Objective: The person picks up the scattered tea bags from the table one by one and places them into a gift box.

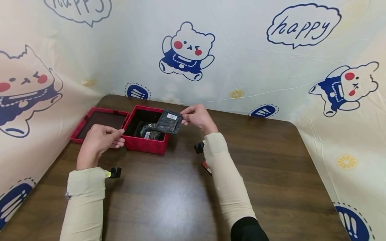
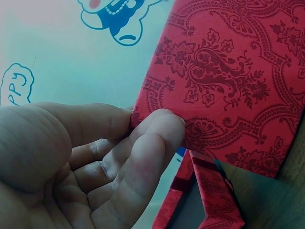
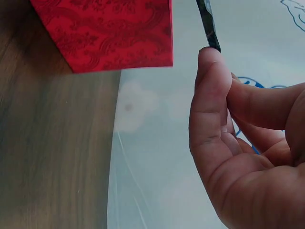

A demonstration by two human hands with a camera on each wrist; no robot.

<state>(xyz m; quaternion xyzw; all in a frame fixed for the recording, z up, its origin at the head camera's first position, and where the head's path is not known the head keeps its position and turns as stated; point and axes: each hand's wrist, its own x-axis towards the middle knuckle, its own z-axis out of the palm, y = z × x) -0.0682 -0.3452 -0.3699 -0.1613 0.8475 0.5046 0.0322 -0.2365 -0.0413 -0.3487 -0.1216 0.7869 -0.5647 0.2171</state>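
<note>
A red box (image 1: 144, 144) with a dark floral pattern stands uncovered on the table, several small dark packets (image 1: 152, 134) inside it. My left hand (image 1: 101, 139) pinches the box's near left corner between thumb and fingers; the left wrist view shows the patterned wall (image 2: 224, 86) close up. Over the box's right rim, my right hand (image 1: 199, 117) holds a flat black packet (image 1: 169, 122) with a white barcode label by its right edge. In the right wrist view that packet (image 3: 208, 26) appears edge-on, between thumb and fingertips.
Left of the box lies its red lid (image 1: 79, 134), dark inside face up. A small red item (image 1: 206, 166) is partly hidden beneath the right forearm. A printed cloth (image 1: 235, 67) hangs behind the brown table (image 1: 271, 167) and along its sides.
</note>
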